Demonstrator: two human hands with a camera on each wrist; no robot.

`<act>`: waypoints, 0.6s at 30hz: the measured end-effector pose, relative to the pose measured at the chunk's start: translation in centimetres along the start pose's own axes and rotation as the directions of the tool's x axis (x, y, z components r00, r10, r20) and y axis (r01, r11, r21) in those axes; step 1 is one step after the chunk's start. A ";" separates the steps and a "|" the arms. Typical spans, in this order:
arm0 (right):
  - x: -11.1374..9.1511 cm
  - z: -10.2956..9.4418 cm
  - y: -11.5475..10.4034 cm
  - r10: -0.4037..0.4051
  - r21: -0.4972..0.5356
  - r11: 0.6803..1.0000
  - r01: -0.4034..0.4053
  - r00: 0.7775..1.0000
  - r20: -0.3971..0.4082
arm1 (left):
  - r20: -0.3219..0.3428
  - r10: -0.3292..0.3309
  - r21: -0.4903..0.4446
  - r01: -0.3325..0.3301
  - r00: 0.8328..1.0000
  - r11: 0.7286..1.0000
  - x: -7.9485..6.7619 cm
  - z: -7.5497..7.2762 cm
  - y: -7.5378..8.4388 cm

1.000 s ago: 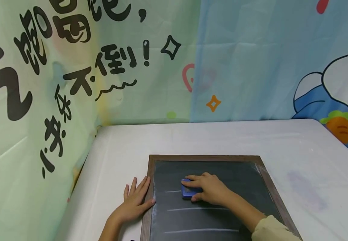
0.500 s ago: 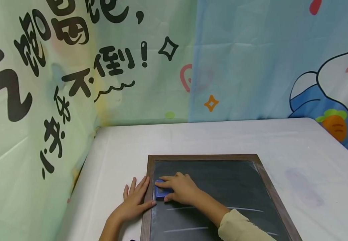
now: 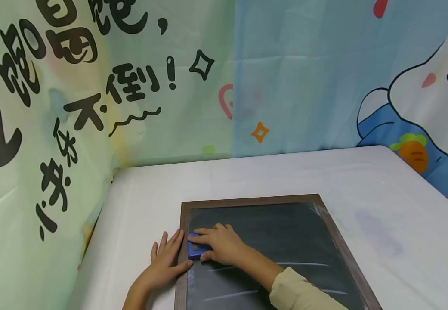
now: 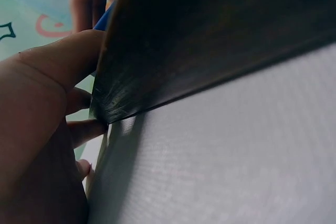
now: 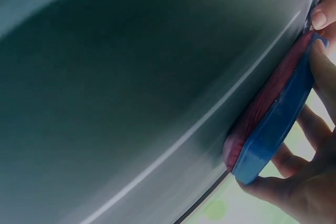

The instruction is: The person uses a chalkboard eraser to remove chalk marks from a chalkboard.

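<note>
A chalkboard (image 3: 270, 232) in a brown wooden frame lies on the white table. My right hand (image 3: 224, 245) grips a blue chalkboard eraser (image 3: 198, 250) at the board's left edge, thumb on the near side and fingers over the far side. In the right wrist view the eraser (image 5: 278, 119) shows a reddish felt pad (image 5: 262, 98) facing the board, close to a white chalk line (image 5: 178, 142). With straight, spread fingers my left hand (image 3: 165, 260) rests at the left side of the frame, its thumb over the wood.
Below the eraser, chalk lines (image 3: 231, 295) run across the board, partly covered by the right arm and its pale yellow sleeve (image 3: 301, 292). White table surface (image 3: 367, 193) surrounds the board. Printed curtains (image 3: 193, 112) hang behind and to the left.
My right hand has carried the eraser leftward across the board to its left edge, and the top chalk line is gone. The left hand stays at the frame; the head view has shifted slightly.
</note>
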State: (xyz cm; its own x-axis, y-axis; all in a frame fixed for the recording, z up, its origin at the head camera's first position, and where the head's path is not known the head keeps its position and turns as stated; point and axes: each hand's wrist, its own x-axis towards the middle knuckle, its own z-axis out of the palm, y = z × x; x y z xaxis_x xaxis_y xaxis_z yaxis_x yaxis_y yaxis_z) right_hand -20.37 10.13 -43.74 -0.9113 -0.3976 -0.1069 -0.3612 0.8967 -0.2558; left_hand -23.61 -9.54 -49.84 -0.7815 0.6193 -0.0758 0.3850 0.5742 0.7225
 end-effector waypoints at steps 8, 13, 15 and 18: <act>-1.2 -0.4 1.9 -0.022 0.039 0.999 0.021 1.000 0.011 | -0.020 0.003 -0.008 -0.003 1.000 1.000 0.2 0.2 -0.1; -3.8 -0.7 4.9 -0.002 0.085 0.996 0.002 1.000 -0.005 | -0.029 -0.005 0.001 0.005 1.000 1.000 0.1 0.2 -0.2; -5.3 -1.0 6.5 0.002 0.092 0.996 0.002 0.999 -0.035 | -0.025 -0.012 0.012 0.013 1.000 1.000 0.0 0.2 -0.2; -8.1 -1.3 9.1 0.017 0.101 0.995 -0.008 0.996 -0.083 | -0.015 -0.013 0.006 0.013 1.000 1.000 -0.2 0.1 -0.2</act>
State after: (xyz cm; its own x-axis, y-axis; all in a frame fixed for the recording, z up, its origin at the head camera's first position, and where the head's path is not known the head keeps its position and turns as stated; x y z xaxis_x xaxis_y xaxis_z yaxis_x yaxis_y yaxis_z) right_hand -16.53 21.74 -43.98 -0.9305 -0.3649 -0.0309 -0.3318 0.8756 -0.3510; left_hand -23.47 -9.69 -50.05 -0.7937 0.6036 -0.0749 0.3778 0.5858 0.7170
